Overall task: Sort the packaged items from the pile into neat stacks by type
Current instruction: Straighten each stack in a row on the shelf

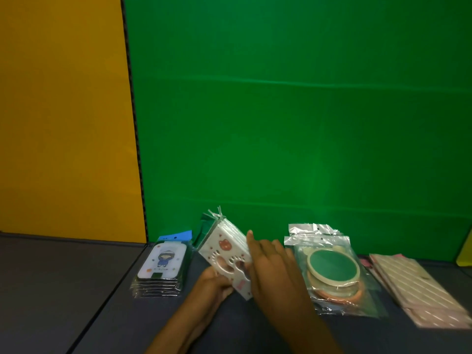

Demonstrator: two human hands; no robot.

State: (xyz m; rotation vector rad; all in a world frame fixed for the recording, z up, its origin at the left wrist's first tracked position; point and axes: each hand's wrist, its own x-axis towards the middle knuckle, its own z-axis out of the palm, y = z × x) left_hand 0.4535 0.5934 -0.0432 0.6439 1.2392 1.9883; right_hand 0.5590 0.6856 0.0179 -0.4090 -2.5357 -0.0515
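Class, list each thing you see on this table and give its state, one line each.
Cartoon-figure packs: neat stack, flat on table.
Bear-and-paw packs: bundle tilted, held in both hands.
Left hand: grip under bundle.
Right hand: pressed on bundle's side.
Round packs: stacked, slightly fanned.
Striped pink packs: stacked, slightly offset.

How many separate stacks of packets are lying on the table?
3: cartoon-figure card packets at left, round green-and-orange discs in clear bags right of the hands, pink striped packets far right.

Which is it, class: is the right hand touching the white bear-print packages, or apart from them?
Touching. The head view shows the right hand laid against the right edge of the white bear-print packages, with no gap visible.
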